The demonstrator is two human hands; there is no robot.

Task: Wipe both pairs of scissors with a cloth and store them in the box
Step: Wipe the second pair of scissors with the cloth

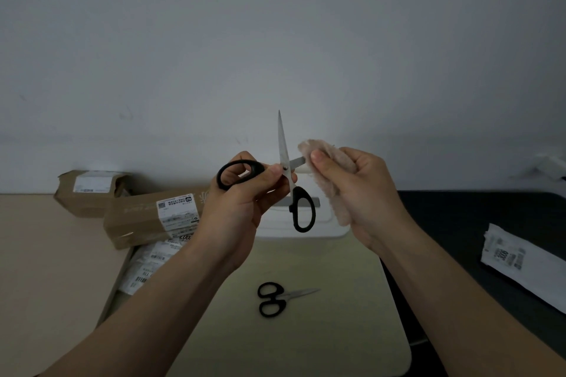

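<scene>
Head view, wide angle, looking forward and down. Left hand (245, 193) holds a large pair of black-handled steel scissors (286, 171) raised above the tabletop, its grip closed around one handle loop with thumb and fingertips pinched near the pivot. Blades stand spread apart: one points upward toward the grey wall, the other runs rightward into a folded beige fleecy cloth (332, 174). Right hand (364, 190) has its grip closed on that cloth, thumb pressing the fabric over the rightward blade. Free handle loop hangs downward in front of a white rounded plastic box (306, 226), which sits on the tabletop behind both hands. A smaller pair of black-handled scissors (278, 298) lies flat on the pale yellow-green mat (352, 300) between the forearms, blades shut and pointing right. Brown cardboard parcels with white printed labels (153, 214) lie at left. A white labelled package (520, 263) rests on the dark surface (459, 223) at right.
</scene>
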